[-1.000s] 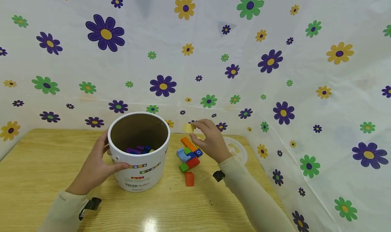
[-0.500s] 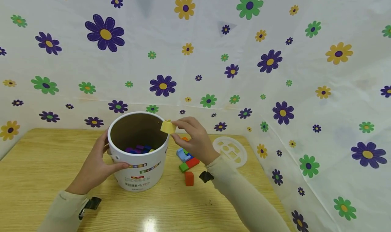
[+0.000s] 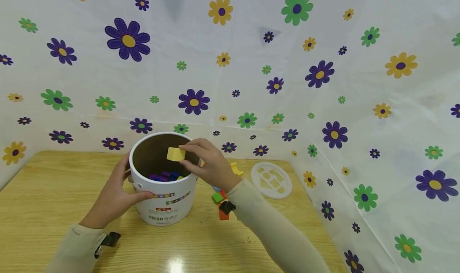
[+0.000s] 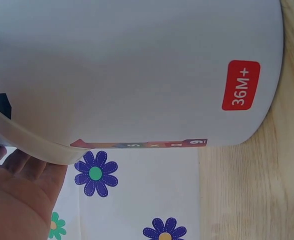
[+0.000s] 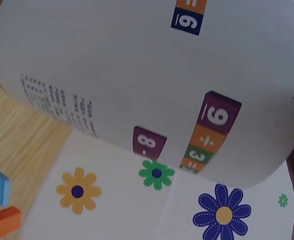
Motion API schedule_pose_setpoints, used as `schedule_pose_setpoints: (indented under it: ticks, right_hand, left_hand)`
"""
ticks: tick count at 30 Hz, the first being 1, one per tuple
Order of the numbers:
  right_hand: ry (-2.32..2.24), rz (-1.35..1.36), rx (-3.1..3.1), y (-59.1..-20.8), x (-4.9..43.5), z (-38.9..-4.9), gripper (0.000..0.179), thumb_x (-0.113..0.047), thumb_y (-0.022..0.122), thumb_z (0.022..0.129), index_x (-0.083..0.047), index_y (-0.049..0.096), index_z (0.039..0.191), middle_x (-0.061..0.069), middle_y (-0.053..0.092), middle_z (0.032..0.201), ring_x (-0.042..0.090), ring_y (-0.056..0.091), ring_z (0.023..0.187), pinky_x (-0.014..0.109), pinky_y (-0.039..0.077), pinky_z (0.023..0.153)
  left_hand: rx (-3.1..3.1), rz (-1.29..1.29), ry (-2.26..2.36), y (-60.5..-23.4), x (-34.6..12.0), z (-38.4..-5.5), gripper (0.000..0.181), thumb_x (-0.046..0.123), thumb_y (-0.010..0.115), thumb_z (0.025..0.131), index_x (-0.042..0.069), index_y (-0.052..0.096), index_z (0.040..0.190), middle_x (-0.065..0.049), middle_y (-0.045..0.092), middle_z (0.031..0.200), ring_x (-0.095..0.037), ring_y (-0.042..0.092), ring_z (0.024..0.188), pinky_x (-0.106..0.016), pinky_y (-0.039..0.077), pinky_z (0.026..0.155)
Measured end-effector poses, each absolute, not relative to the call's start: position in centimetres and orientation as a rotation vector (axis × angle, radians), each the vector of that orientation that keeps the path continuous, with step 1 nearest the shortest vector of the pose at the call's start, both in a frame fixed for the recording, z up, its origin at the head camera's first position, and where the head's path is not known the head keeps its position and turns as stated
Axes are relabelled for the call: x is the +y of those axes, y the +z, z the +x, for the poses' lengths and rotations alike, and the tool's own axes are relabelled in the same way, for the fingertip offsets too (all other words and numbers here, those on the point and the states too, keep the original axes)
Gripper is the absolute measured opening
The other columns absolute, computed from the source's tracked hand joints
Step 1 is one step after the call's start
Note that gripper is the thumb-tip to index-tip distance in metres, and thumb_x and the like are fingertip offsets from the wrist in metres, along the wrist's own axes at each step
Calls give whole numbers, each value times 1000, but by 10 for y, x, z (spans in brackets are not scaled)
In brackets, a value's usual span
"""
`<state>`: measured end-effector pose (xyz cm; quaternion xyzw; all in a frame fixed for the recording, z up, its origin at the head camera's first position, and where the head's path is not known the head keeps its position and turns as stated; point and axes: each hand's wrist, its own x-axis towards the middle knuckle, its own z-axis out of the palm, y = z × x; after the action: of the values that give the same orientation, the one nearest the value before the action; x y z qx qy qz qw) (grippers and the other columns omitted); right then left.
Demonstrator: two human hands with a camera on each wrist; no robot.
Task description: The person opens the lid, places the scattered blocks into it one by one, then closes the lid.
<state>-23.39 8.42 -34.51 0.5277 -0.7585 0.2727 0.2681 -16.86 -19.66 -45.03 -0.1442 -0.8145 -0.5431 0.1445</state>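
Pinching a yellow block (image 3: 175,154), the right hand (image 3: 212,165) holds it over the mouth of the bucket (image 3: 169,204), left of frame centre, apparently to clear the rim. The left hand (image 3: 116,195) grips the bucket's side, probably to keep it steady. Earlier, the block was further right, by the rim.

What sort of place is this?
Probably an indoor play corner or staged tabletop; can't tell which. Wooden table in front of flower-print sheeting, with a white bucket of colorful toy blocks.
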Motion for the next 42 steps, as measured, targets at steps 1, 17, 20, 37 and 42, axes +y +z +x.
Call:
schedule_pose_setpoints:
  ticks: [1, 17, 20, 37, 42]
  right_hand:
    - [744, 1436, -2059, -346, 82, -235, 37, -12, 81, 90, -2, 71, 125, 9, 67, 118, 18, 62, 110, 15, 53, 96]
    - [912, 1490, -2202, -354, 71, -238, 35, -10, 79, 92, -2, 69, 126, 8, 65, 118, 15, 61, 105, 14, 52, 97]
    - [896, 1465, -2186, -354, 81, -236, 37, -10, 80, 91, -2, 69, 125, 9, 66, 119, 17, 62, 107, 18, 54, 98]
    - [825, 1123, -2377, -392, 199, -250, 43, -14, 79, 93, -6, 66, 133, 5, 64, 121, 25, 64, 105, 38, 60, 95]
    - [795, 995, -2496, -418, 229, -256, 41, -15, 80, 92, -5, 68, 130, 7, 65, 120, 23, 65, 105, 40, 60, 95]
  left_hand:
    - [-2348, -415, -1564, -451, -197, -169, 123, 22, 96, 74, 41, 14, 165, -4, 27, 166, -43, 30, 148, -79, 31, 111]
    - [-2371, -396, -1547, -450, -196, -169, 122, 24, 95, 76, 41, 14, 165, -7, 27, 166, -47, 32, 146, -79, 32, 110]
    - [-2374, -393, -1549, -450, -195, -169, 121, 23, 95, 76, 42, 13, 165, -7, 27, 166, -48, 33, 145, -80, 33, 109]
    - [-2338, -419, -1567, -448, -195, -166, 125, 17, 96, 74, 35, 15, 166, -8, 27, 166, -48, 31, 146, -79, 32, 109]
    - [-2347, -409, -1568, -449, -196, -168, 124, 18, 96, 74, 38, 14, 166, -6, 26, 166, -47, 31, 146, -79, 32, 110]
